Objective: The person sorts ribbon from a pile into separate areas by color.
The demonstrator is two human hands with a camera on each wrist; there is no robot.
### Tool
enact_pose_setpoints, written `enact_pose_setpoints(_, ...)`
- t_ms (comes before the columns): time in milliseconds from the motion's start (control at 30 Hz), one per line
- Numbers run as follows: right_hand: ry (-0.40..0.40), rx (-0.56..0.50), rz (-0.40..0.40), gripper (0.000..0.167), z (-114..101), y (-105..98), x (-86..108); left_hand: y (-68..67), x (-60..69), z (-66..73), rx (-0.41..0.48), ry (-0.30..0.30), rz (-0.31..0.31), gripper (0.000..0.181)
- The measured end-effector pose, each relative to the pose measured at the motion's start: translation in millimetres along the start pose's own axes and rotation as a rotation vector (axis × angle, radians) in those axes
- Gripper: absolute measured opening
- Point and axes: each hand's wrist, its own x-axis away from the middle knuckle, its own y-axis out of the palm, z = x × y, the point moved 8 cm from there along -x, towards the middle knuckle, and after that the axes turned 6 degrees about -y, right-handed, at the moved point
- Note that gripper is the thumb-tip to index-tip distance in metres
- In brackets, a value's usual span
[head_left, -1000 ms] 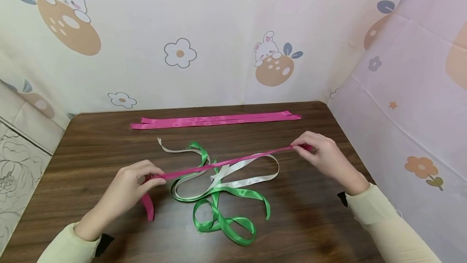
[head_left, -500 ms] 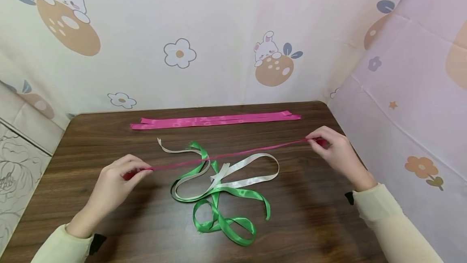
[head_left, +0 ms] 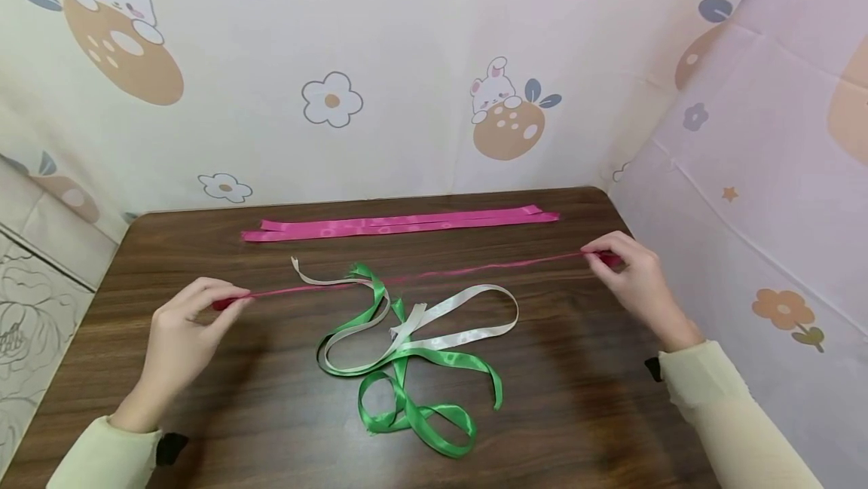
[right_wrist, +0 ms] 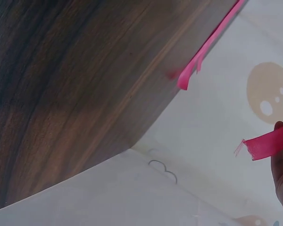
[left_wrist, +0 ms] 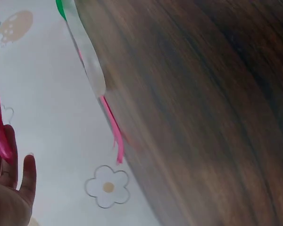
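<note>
A pink ribbon (head_left: 475, 269) stretches almost straight between both hands, raised over the table. At its left end my left hand (head_left: 186, 327) pinches it between thumb and fingers; the left wrist view shows that pink end (left_wrist: 1, 143) in the fingers. My right hand (head_left: 634, 278) pinches the other end at the table's right side. In the right wrist view a frayed tip (right_wrist: 262, 146) sticks out past the fingers. Below the ribbon lie a curled green ribbon (head_left: 444, 359) and a looped white ribbon (head_left: 468, 337), partly overlapping.
Two pink ribbons (head_left: 400, 227) lie flat side by side along the back of the dark wooden table (head_left: 556, 398). A printed cloth (head_left: 407, 135) hangs right behind the table, and another cloth (head_left: 780, 195) borders its right side.
Both hands have moved apart, the left going left and slightly back, the right going right and back. The pink ribbon's loose left tail has drawn up into the left hand, and the ribbon is taut.
</note>
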Motion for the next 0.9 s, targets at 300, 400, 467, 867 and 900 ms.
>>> enact_pose_setpoints(300, 0.026, 0.019, 0.007, 0.02, 8.2, 1.7, -2.3, -2.6, -10.0, -30.6, 0.054, -0.239, -0.01, 0.016)
enact_pose_setpoints(400, 0.047, 0.024, 0.008, 0.018, 13.9, 3.6, -3.8, 1.0, -14.6, -35.7, 0.033, -0.263, -0.037, 0.013)
enact_pose_setpoints(467, 0.063, 0.031, 0.005, 0.016, 18.3, 6.4, -5.6, 3.3, -18.6, -38.0, 0.019, -0.264, -0.052, 0.012)
enact_pose_setpoints(867, 0.189, 0.041, -0.002, 0.013, 47.8, 19.5, -6.3, 8.0, -30.3, -70.8, -0.046, -0.411, -0.063, 0.017)
enact_pose_setpoints(900, 0.199, 0.043, -0.004, 0.013, 51.0, 20.0, -5.8, 7.8, -31.5, -72.9, -0.052, -0.414, -0.056, 0.018)
